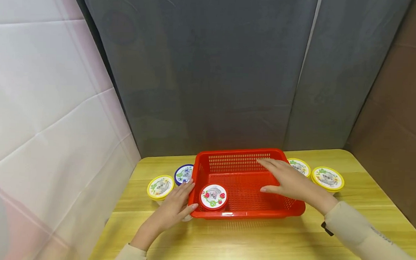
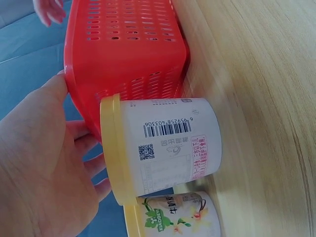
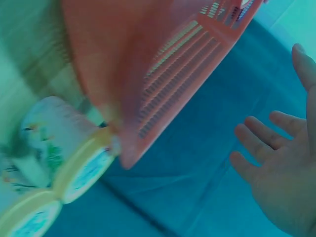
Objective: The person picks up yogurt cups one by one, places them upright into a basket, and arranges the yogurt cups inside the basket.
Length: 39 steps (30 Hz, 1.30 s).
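Note:
A red plastic basket point(image 1: 246, 214) with slotted walls stands on the table. Inside it, at the front left, sits a cup with a red-rimmed lid point(image 1: 214, 196) printed with berries. My left hand point(image 1: 172, 207) touches the basket's left rim, fingers extended. Close by that hand, the left wrist view has a white cup with a yellow lid point(image 2: 168, 143) and a second yellow-lidded cup point(image 2: 180, 215). My right hand point(image 1: 288, 180) hovers over the basket's right part with fingers spread, holding nothing; the right wrist view has that hand point(image 3: 281, 168) apart from the basket.
Left of the basket stand a blue-lidded cup point(image 1: 183, 175) and a yellow-lidded cup point(image 1: 160, 187). Two more yellow-lidded cups point(image 1: 328, 178) stand at the right, one partly behind the basket. Grey fabric point(image 1: 213, 76) rises behind the wooden table point(image 1: 245, 250), with panels at both sides.

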### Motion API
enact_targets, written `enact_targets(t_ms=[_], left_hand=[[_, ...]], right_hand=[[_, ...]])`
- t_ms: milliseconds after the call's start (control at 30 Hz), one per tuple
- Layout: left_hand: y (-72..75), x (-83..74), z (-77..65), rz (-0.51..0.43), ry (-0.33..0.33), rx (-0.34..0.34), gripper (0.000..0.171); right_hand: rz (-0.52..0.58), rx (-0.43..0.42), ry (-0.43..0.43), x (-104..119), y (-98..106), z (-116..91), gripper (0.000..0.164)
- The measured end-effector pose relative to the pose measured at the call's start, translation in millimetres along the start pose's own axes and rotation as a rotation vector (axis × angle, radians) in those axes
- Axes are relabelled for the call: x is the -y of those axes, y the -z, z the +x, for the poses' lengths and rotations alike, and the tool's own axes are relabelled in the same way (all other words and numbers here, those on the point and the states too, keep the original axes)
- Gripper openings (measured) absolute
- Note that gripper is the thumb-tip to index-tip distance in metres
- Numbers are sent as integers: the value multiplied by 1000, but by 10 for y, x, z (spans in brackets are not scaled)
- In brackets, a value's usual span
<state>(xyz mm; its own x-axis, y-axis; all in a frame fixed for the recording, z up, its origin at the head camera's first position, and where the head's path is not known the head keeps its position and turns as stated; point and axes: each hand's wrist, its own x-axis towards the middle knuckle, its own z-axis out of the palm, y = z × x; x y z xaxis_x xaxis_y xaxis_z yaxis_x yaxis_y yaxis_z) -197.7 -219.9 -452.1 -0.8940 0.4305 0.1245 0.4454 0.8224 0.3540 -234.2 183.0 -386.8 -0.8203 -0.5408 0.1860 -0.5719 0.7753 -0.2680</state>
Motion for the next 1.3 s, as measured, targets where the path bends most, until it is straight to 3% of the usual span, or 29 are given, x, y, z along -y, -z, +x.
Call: enact_targets(t_ms=[300,600,900,1300], left_hand=[[-9,4,-13,-25,21,3,75],[-36,7,-5,-21,5,-14,73],[2,0,-9,-29,47,24,73],[-6,-5,-1,-13,28,0,73]], right_hand=[[33,-139,-86,-357,-57,-264,85],[36,-289,-207,-962,-47,-633,82],[100,-221,-394,-1381,-100,-923,93],[119,-199,-416,-1534,-249,-1066,99]])
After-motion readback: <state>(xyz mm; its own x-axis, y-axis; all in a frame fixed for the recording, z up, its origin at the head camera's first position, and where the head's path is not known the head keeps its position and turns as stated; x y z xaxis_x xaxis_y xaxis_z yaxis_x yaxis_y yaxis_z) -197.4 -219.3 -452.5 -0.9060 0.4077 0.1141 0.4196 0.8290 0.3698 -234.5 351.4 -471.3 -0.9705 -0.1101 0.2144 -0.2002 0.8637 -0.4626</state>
